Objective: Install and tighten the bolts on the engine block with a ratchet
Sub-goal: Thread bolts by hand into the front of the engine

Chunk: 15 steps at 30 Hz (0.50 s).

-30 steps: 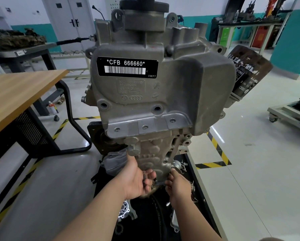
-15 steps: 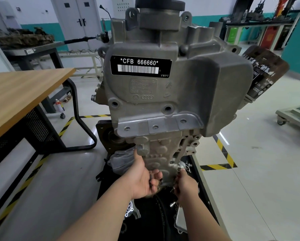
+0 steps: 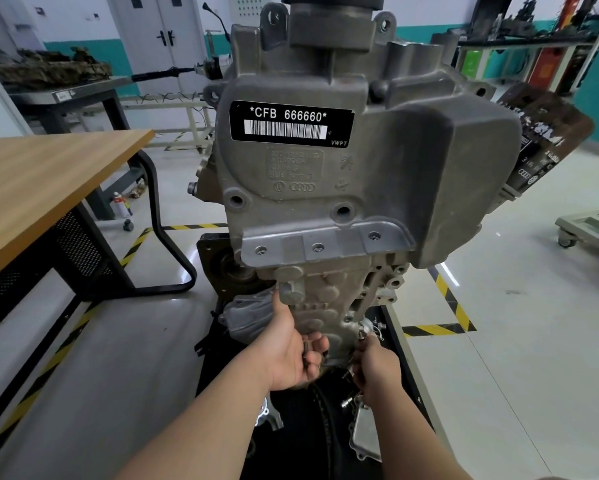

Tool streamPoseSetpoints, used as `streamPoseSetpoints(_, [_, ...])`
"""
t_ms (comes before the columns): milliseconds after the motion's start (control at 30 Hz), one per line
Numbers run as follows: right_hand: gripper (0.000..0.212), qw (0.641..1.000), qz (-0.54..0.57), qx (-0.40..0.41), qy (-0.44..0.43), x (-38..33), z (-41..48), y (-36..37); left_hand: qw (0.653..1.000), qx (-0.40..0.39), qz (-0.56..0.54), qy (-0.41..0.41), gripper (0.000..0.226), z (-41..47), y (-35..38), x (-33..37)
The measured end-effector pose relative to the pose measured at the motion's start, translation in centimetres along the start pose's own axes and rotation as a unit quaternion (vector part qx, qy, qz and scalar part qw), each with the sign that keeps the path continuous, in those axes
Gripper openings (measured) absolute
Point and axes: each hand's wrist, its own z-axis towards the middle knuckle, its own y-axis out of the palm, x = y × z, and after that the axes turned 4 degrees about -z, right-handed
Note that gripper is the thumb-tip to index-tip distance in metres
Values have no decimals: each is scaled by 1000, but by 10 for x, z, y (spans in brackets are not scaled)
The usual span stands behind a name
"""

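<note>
A grey cast engine block (image 3: 326, 174) with a black "CFB 666660" label stands upright in front of me. Low on its near face, my left hand (image 3: 291, 351) cups a few dark bolts (image 3: 306, 355) in curled fingers, thumb up against the casting. Just to the right, my right hand (image 3: 376, 368) pinches a small bolt (image 3: 361, 336) at the lower right corner of the block. No ratchet shows in view.
A wooden table (image 3: 38, 188) with black legs stands at left. Loose metal parts (image 3: 364, 431) lie on the black stand base below the block. An oil filter (image 3: 547, 140) juts out right. Yellow-black floor tape (image 3: 450, 306) borders the stand; a cart (image 3: 589, 226) sits far right.
The view has moved closer to the block. Both hands stay low on the block; the right hand has risen slightly toward the lower right corner.
</note>
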Motion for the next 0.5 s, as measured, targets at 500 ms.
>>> streamPoseSetpoints(500, [50,993,-49,36,-98,5,5,2,1000,3,-1,5,86,-4,2,1])
